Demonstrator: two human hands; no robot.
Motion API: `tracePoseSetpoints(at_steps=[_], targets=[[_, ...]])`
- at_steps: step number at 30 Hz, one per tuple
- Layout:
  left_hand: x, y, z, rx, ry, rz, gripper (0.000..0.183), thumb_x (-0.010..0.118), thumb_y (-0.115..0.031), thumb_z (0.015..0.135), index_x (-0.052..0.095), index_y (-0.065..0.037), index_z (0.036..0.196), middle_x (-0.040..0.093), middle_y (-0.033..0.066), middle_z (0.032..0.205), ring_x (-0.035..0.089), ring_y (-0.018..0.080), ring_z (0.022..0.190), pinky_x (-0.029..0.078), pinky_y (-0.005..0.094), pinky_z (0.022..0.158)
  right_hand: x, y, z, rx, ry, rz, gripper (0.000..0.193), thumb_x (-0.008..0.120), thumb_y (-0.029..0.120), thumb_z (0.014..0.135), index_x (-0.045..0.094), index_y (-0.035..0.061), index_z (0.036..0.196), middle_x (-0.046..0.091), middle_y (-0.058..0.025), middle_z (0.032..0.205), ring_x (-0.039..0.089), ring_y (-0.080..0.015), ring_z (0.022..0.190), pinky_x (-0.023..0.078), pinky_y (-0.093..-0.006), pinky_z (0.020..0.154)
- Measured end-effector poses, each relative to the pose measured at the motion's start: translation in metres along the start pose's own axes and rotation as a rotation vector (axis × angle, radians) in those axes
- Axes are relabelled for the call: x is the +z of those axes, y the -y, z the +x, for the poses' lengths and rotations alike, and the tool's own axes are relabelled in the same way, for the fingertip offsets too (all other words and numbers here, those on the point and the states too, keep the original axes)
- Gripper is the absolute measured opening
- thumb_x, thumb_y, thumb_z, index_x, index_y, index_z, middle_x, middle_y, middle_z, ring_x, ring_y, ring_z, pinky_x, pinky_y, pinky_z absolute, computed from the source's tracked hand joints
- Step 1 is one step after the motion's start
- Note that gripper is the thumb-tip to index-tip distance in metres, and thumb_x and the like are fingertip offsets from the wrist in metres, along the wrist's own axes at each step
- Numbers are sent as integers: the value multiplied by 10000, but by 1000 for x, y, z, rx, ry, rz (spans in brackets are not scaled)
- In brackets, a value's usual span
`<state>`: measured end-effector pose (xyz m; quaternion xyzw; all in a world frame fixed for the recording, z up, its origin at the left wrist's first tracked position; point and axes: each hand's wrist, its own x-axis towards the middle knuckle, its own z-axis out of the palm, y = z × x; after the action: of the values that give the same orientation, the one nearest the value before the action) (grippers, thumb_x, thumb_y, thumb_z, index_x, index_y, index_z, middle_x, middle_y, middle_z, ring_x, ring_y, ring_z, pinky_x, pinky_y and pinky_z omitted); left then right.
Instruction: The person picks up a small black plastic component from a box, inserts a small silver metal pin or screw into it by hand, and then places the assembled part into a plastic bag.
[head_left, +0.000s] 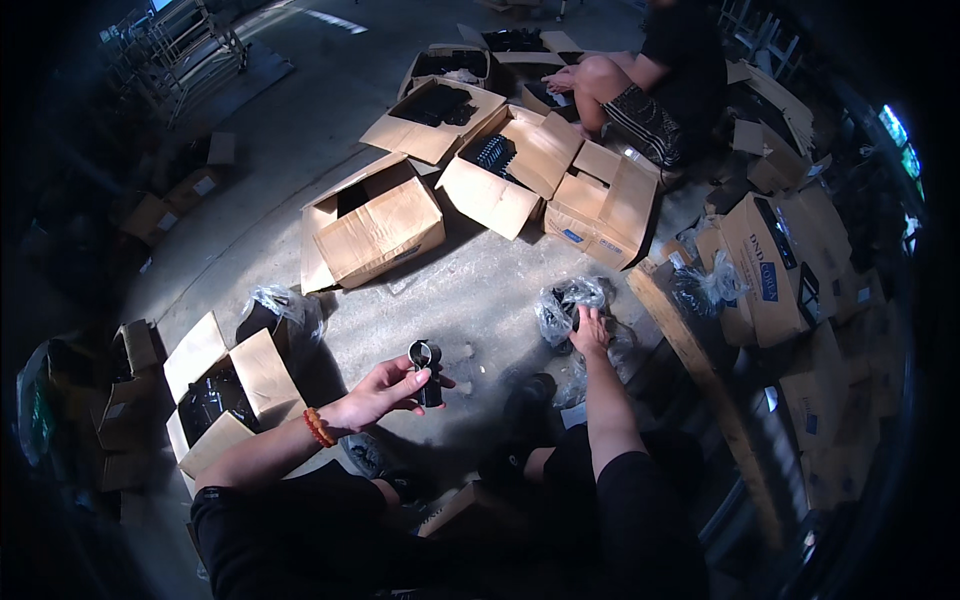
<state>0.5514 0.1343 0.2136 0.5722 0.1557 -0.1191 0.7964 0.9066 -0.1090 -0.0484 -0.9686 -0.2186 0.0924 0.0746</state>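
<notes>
My left hand (385, 392) is closed on a black ring-shaped clamp (425, 372), held upright between thumb and fingers. Its round opening faces up, with a shiny inner edge. Off to the right, my right hand (591, 332) reaches into the mouth of a clear plastic bag (556, 318) on the floor. Dark parts show inside the bag, too shadowed to name. The fingertips of that hand are hidden among the plastic and the parts.
Open cardboard boxes stand ahead, including a half-closed box (385, 240) and a taped box (605, 205). A box of black parts (255, 370) is at my left. A wooden beam (705, 385) lies at my right. Another person (690, 80) sits among the far boxes.
</notes>
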Motion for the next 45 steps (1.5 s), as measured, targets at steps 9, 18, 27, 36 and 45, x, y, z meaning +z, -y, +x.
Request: tracePoseSetpoints(at_steps=[9,18,27,36,45], targets=[[-1,1,-3,16,-35,12,412,496,-364,1002,472,-85,1305,594,150,1262,647,215,1044,519,280,779,3,-28,13,154,76,74,403,718,318,774,573,183,1125,646,-106,1140,623,-321,1061,499,-443,883],[1,-4,-5,7,-88,11,384,509,-367,997,495,-80,1253,614,125,1238,654,164,1001,529,242,758,-30,-8,10,333,-157,40,360,589,405,821,687,79,936,679,-155,1036,654,-339,980,523,-453,829],[5,-8,-1,6,-80,8,394,512,-376,995,496,-75,1250,614,132,1236,657,171,999,528,238,753,-9,44,41,-121,121,148,169,541,217,915,618,99,1008,655,-171,1082,624,-392,992,506,-492,836],[-1,-2,-3,4,-113,3,398,513,-379,993,500,-72,1245,612,131,1240,661,172,996,530,240,751,13,9,27,208,142,2,324,666,331,835,642,137,1094,671,-154,1105,633,-344,1066,516,-442,881],[5,-6,2,-4,-94,3,406,514,-360,996,485,-74,1282,612,145,1230,657,188,1001,523,249,757,-5,11,12,104,179,48,349,716,352,807,639,142,1075,678,-120,1103,632,-314,1076,496,-431,913]])
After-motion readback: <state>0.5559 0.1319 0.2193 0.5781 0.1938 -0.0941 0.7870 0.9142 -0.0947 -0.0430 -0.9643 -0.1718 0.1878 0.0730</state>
